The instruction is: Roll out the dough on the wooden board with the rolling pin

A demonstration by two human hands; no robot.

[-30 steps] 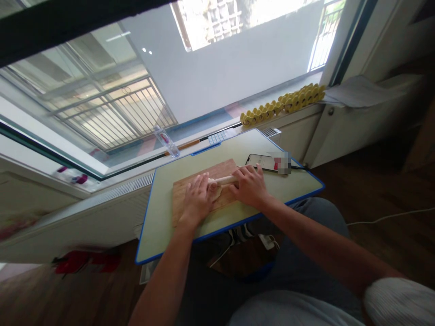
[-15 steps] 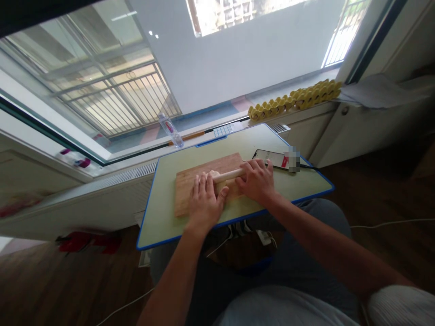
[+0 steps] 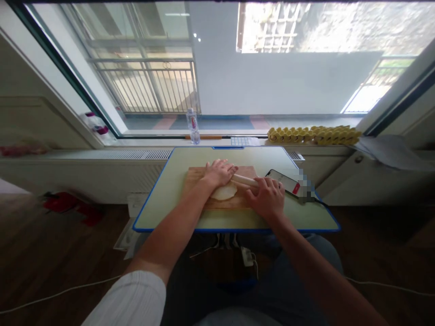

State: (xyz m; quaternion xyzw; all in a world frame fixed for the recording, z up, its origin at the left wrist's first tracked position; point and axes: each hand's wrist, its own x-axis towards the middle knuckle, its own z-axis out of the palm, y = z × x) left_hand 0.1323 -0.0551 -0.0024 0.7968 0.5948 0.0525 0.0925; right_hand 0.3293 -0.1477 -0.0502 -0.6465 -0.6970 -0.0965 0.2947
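A flat, roundish sheet of dough [image 3: 224, 192] lies on a wooden board [image 3: 195, 179]. Just beyond it, a pale rolling pin [image 3: 245, 180] slants across the board. My left hand [image 3: 220, 173] covers the pin's far left end, its fingers lying over the wood and pointing right. My right hand [image 3: 269, 195] is closed around the pin's right end, by the board's right edge. Both pin ends are hidden under my hands, and my left forearm passes over the board's left part.
The board rests on a small blue-edged table [image 3: 163, 194]. A phone [image 3: 284, 182] with a cable lies to the right of my right hand. Along the windowsill stand a clear bottle [image 3: 193, 127] and yellow egg-carton-like trays [image 3: 314, 135]. A white cable [image 3: 380, 285] runs over the floor.
My left hand and the pin's left end have moved to the far side of the board, uncovering the dough sheet. My right hand stays on the pin. The head view has levelled.
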